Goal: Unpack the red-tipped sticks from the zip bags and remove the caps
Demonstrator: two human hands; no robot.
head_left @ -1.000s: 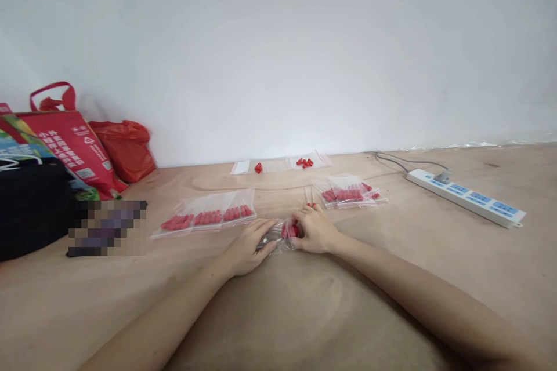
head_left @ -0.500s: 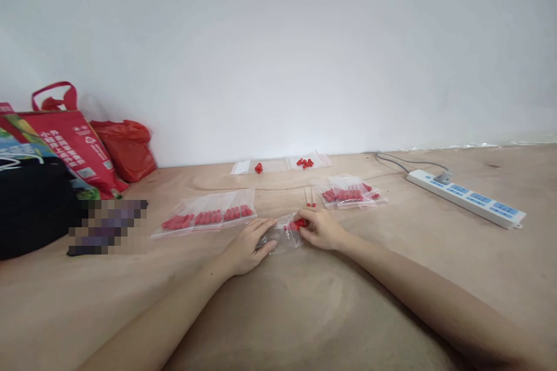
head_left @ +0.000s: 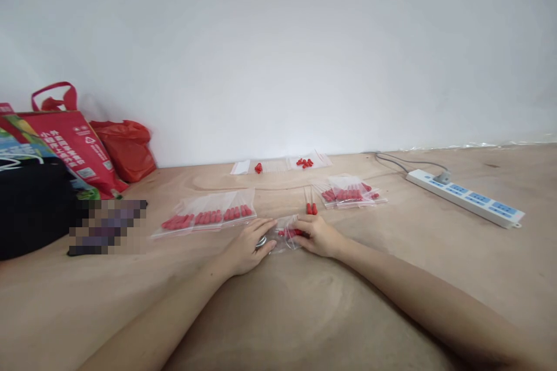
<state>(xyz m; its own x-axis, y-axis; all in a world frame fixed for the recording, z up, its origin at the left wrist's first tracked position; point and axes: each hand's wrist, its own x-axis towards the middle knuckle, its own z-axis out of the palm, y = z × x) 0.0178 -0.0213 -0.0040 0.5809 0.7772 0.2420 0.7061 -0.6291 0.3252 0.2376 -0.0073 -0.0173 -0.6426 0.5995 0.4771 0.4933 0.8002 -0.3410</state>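
Clear bag point(head_left: 285, 242) sits on the table point(head_left: 331, 313) between both hands, red handles point(head_left: 290, 233) toward its 3 o'clock side. Left hand point(head_left: 250, 246) at its 9, thumb and fingers spread apart. Right hand point(head_left: 319, 236) at 3, fingers bent over the handles; can't tell if they pinch handles or just film. Risk: film could bunch or tear if something sharp snags it, or skid if left pressure is light. Two loose tools point(head_left: 309, 208) at 1, just past the right knuckles: a bump could roll them. Bag pile point(head_left: 347, 183) at 2 overlaps, could slide if knocked.
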